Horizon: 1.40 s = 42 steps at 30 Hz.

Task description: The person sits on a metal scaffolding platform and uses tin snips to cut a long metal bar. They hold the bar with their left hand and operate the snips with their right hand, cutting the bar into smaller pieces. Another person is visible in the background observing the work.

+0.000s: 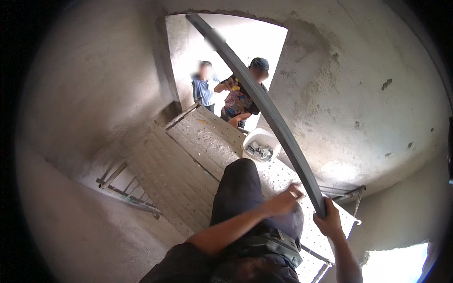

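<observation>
A long grey metal bar, like a plasterer's straightedge (273,115), slants from the bright opening at the top down to the lower right. My right hand (330,221) is closed around its lower end. Just left of the bar, over my knee, my left hand (285,200) hangs with fingers partly bent. Motion blurs them, and no hold on anything is visible. A white bucket (264,137) with grey lumps inside stands beyond my knees, close to the bar's left side.
Perforated scaffold planks (177,172) lie beneath me. Two people, one in a patterned top (238,101) and one in blue (203,89), stand at the opening beyond the planks. Metal frames (130,191) edge the platform. A rough plastered wall (373,89) rises at right.
</observation>
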Each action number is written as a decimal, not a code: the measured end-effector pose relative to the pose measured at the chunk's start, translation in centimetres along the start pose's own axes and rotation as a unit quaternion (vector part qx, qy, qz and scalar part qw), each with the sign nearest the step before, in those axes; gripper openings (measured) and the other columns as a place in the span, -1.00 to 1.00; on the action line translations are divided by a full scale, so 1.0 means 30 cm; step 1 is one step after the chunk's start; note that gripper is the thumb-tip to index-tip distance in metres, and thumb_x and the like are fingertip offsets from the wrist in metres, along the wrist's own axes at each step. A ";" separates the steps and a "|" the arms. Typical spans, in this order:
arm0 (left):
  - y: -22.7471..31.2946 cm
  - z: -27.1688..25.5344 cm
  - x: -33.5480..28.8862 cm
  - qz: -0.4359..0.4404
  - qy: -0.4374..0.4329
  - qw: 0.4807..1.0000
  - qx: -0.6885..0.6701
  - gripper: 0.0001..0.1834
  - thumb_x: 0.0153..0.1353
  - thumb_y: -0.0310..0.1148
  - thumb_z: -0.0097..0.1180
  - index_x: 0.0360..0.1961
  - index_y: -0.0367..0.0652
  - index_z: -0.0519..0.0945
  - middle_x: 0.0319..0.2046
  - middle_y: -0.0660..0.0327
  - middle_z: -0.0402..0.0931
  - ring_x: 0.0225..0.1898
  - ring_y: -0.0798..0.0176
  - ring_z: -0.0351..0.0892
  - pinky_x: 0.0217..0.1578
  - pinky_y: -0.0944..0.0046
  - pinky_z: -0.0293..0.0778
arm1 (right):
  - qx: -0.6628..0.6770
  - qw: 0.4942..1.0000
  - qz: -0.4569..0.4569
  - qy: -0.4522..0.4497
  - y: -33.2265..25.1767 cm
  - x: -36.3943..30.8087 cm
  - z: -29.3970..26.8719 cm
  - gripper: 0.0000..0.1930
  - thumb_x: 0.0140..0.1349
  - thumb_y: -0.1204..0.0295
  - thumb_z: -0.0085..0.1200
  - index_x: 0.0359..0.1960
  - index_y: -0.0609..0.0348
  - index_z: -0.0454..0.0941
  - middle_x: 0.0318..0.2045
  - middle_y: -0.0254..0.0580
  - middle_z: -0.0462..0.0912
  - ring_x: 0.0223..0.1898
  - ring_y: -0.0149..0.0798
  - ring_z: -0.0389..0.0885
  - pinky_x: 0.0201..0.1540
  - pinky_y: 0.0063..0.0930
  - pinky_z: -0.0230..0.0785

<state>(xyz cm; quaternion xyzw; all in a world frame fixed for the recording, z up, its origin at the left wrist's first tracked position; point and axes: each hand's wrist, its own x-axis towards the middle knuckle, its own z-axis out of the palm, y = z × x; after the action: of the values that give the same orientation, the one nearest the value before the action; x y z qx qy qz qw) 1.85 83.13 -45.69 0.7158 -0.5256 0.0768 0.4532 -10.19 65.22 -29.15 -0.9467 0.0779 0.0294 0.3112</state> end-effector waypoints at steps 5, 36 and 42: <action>0.005 -0.244 0.091 -0.199 0.199 0.751 -0.598 -0.29 0.51 0.26 -0.38 0.42 -0.04 0.21 0.31 0.06 0.34 0.32 0.06 0.35 0.27 -0.06 0.32 | 0.180 0.966 0.131 -0.130 0.155 -0.263 0.027 -0.44 0.13 0.47 0.34 0.19 0.28 0.48 -0.17 -0.15 0.70 -0.17 -0.31 0.66 -0.07 -0.38 0.53; -0.544 -0.382 -0.255 -0.422 0.210 0.881 0.042 -0.45 0.38 -0.12 0.18 0.20 -0.31 0.43 0.12 -0.07 0.51 0.19 -0.08 0.50 0.23 -0.01 0.37 | -0.079 0.983 0.165 0.023 0.161 -0.185 0.265 -0.30 -0.08 0.06 0.50 0.05 0.16 0.50 -0.28 0.03 0.72 -0.25 0.08 0.75 -0.18 -0.11 0.60; -0.719 -0.376 -0.375 -0.565 0.036 0.792 -0.227 -0.24 0.43 0.17 -0.02 0.36 -0.29 0.39 0.30 -0.08 0.43 0.35 -0.01 0.39 0.34 0.12 0.26 | -0.096 0.990 0.099 0.033 0.168 -0.117 0.296 -0.28 -0.11 0.09 0.54 0.04 0.19 0.49 -0.31 0.03 0.71 -0.29 0.07 0.75 -0.23 -0.15 0.60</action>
<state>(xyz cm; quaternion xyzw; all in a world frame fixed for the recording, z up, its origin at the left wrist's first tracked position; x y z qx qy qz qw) 18.82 99.83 -58.02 0.7583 -0.0128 -0.2892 0.5841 -14.55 66.95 -38.87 -0.9602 0.1782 0.0363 0.2118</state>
